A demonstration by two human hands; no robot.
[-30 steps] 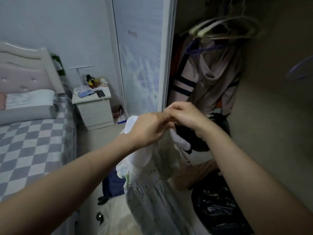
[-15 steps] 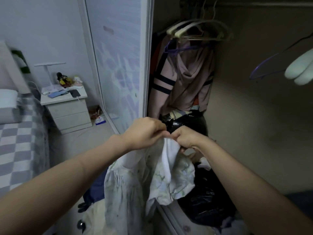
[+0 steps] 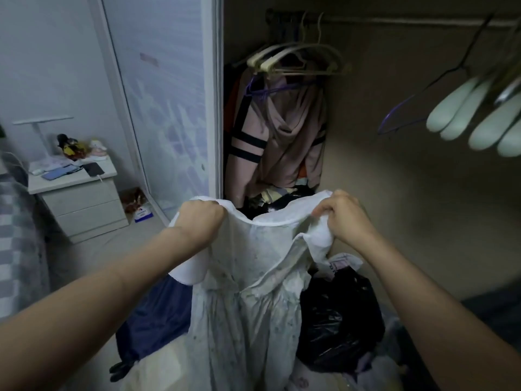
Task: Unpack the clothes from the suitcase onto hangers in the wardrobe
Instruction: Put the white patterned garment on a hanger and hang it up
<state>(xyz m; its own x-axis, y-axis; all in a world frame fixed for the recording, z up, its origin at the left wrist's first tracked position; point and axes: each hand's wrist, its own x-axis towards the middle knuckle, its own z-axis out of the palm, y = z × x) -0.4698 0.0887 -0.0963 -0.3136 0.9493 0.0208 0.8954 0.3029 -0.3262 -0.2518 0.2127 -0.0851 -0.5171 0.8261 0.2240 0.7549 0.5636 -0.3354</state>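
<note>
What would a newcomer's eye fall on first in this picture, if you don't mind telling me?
First, the white dress at the centre, spread by its shoulders between the left hand and the right hand. Behind it, the pink striped top hangs in the open wardrobe's left corner, and pale empty hangers loom at the upper right.

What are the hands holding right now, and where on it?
A white floral-print dress, held up by its shoulders: the left hand grips one shoulder, the right hand the other.
</note>
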